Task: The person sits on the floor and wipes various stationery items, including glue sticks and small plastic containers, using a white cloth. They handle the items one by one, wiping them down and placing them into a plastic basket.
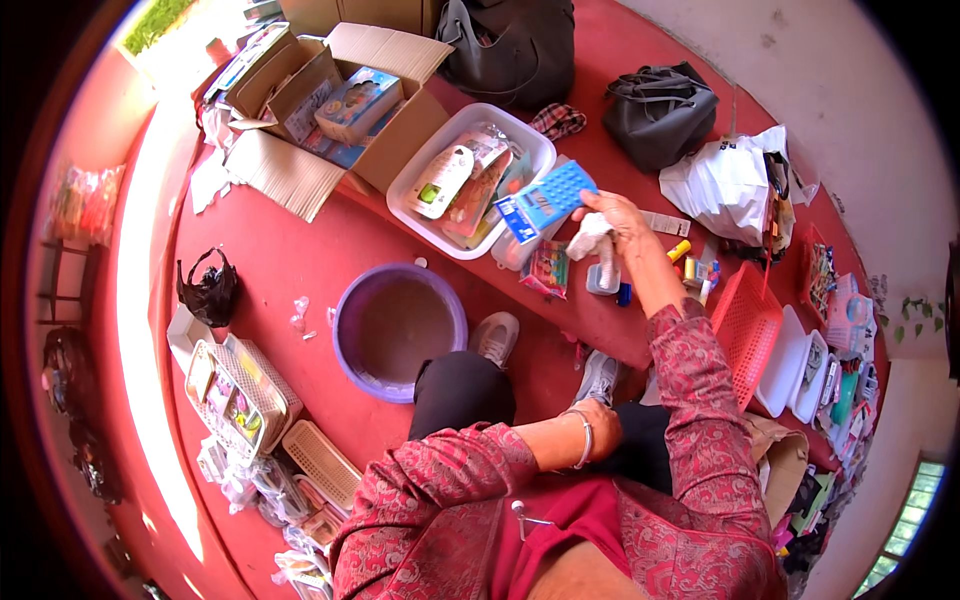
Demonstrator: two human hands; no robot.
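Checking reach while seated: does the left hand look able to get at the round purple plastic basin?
Probably yes. The left hand rests on the knee, holding nothing, and the round purple plastic basin sits just beyond, nothing between.

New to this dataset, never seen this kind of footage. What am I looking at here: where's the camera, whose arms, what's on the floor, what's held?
There is no machine: a seated person works with bare hands. The single picture comes from a fisheye camera on their head, looking down, so straight edges bend near the rim and the person's own arms in red patterned sleeves enter from below.

The right hand is raised, holding a blue calculator in its packaging together with a white cloth. The left hand rests on the person's knee and holds nothing that I can see.

On the red floor lie a purple basin, a white tray of packaged goods, an open cardboard box, a red plastic basket, two dark bags and a white plastic bag.
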